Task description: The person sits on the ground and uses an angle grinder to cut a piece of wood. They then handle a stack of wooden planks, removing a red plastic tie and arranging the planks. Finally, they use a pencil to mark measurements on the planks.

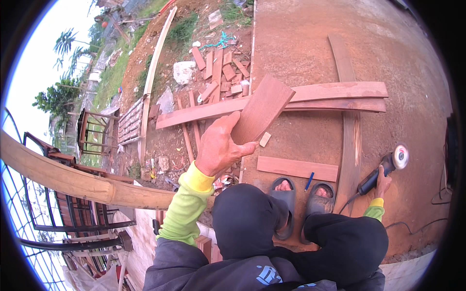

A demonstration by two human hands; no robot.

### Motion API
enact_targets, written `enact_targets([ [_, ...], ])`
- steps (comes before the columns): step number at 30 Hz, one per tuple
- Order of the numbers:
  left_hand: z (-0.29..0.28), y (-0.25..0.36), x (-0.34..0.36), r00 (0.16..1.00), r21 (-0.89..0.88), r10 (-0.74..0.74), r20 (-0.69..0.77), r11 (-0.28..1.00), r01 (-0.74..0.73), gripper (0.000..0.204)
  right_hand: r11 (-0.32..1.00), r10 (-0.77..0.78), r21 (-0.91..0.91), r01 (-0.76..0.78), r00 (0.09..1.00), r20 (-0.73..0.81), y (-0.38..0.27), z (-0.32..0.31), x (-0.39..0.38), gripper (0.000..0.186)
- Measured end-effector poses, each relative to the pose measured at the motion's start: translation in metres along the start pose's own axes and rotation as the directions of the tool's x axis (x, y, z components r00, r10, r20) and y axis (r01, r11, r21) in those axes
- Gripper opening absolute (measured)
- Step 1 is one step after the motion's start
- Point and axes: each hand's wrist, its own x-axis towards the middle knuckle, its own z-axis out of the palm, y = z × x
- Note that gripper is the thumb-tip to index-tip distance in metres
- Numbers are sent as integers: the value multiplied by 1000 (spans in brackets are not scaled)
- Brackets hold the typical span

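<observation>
My left hand (221,145) is closed round the lower end of a short reddish wooden board (263,109), which tilts up to the right above the long planks (335,92). Low at my right side, my right hand (382,183) grips the dark body of an angle grinder (376,175). Its pale round disc (400,156) faces up, and I cannot tell whether it spins. A power cord trails from the grinder's lower end. Another short board (297,168) lies on the ground just beyond my sandalled feet, with a blue pen (309,181) beside it.
A weathered plank (350,140) lies under the long planks. Wood offcuts (225,72) are heaped at the far left of the concrete, near a white stone (184,72). A small wood block (265,139) sits nearby. A bamboo pole (97,186) crosses on the left.
</observation>
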Motion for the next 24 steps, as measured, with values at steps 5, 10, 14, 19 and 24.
enact_targets([
  [5,-40,14,-83,954,-21,-292,-73,956,292,73,997,12,73,-22,991,130,-8,2,-13,77],
  [10,-58,39,-155,907,39,-372,-197,921,386,80,997,40,56,-47,992,121,34,13,26,83],
  [14,-66,62,-221,783,-40,-524,-336,838,544,76,998,-27,60,18,990,139,6,2,23,78],
  [19,-96,93,-270,472,-360,-737,-485,659,660,70,948,-209,276,158,963,168,-51,-13,-9,72],
  [24,-132,106,-282,206,-437,-517,-831,835,336,70,653,-753,360,667,625,208,-276,-131,-219,54],
])
